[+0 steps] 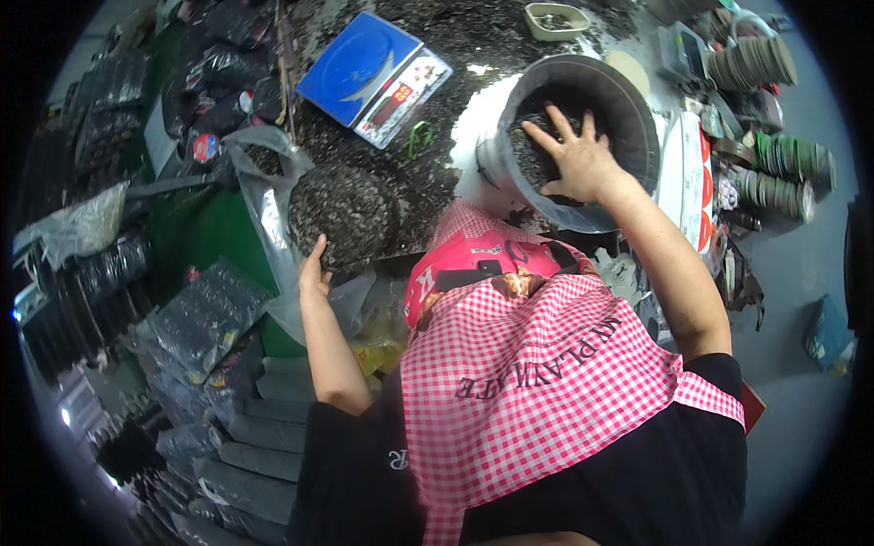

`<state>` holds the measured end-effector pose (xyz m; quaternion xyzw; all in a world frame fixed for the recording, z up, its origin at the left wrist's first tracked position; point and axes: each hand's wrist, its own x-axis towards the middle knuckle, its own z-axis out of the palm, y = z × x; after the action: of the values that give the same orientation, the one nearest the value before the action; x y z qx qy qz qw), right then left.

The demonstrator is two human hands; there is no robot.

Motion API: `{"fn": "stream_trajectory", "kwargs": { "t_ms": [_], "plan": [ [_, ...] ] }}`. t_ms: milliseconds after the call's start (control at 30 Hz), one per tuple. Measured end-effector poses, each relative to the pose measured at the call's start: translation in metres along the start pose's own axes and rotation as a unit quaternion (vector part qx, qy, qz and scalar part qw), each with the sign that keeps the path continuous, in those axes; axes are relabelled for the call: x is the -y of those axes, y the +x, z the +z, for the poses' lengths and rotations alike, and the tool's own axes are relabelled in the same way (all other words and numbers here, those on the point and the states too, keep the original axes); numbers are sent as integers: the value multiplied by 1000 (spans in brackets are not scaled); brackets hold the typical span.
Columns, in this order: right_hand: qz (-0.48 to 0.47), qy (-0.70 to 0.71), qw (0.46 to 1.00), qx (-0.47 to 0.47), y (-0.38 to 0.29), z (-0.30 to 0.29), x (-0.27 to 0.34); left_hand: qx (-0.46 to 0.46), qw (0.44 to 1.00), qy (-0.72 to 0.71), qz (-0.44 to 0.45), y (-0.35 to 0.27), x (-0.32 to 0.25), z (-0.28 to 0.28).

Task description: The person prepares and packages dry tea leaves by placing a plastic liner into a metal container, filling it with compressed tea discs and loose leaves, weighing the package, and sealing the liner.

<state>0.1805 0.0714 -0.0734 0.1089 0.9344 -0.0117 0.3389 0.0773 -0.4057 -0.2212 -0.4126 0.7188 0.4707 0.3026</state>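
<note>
My right hand (580, 160) reaches into a grey plastic bucket (631, 116), fingers spread over dark, small loose pieces (529, 147). At the table's near edge, my left hand (316, 269) rests against a rounded mass of the same dark grainy material (341, 215); how firmly it touches is unclear. Beside it lies a clear plastic bag (263, 198), partly under my left forearm. A digital scale with a blue platform (362, 61) and a lit display stands on the table between the bag and the bucket. A green loop of string or band (420, 138) lies next to the scale.
Loose dark material covers much of the table (471, 181). Beyond the bucket sits a small cream tub (556, 22) holding some pieces. Stacked round discs (751, 63) and rolls stand at right. Dark plastic-wrapped packages (208, 321) fill the left side.
</note>
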Motion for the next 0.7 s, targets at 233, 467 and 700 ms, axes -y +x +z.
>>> {"fn": "stream_trajectory", "kwargs": {
  "t_ms": [233, 467, 700],
  "plan": [
    [-81, 261, 911, -309, -38, -18, -4, 55, 994, -24, 87, -28, -10, 6],
    [-309, 349, 816, -341, -63, -13, 74, -124, 953, 25, 276, -96, -20, 37],
    [-373, 207, 826, -368, -28, -9, 147, 279, 892, -235, 266, -194, -56, 57]
  ]
}}
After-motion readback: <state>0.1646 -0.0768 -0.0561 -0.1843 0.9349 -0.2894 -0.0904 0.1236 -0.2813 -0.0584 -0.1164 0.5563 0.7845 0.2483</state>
